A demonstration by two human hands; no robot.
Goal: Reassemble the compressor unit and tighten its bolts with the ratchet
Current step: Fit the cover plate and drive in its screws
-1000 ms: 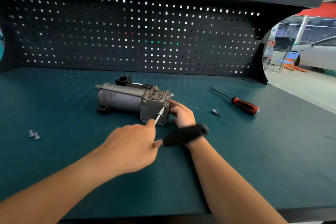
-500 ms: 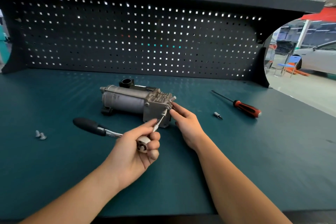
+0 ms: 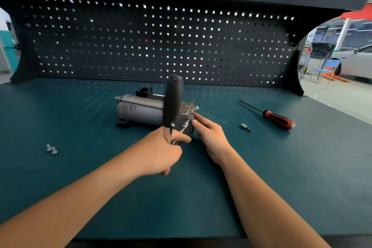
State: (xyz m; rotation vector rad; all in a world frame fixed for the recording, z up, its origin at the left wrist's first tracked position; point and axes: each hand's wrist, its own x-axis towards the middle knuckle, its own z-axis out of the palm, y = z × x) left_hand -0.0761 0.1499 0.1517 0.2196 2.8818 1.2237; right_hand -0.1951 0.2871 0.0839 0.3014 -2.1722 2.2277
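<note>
Compressor unit (image 3: 141,109) is steadied by the outstretched right grip (image 3: 213,137); ratchet (image 3: 173,102) is clasped by the left grip (image 3: 159,153), handle upright, for tightening.

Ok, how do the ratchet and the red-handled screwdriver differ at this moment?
The ratchet is gripped in the left hand, black handle pointing up; the screwdriver lies flat on the bench, untouched. The ratchet's extension reaches the compressor; the screwdriver lies apart, to its right. Both are long hand tools.
</note>
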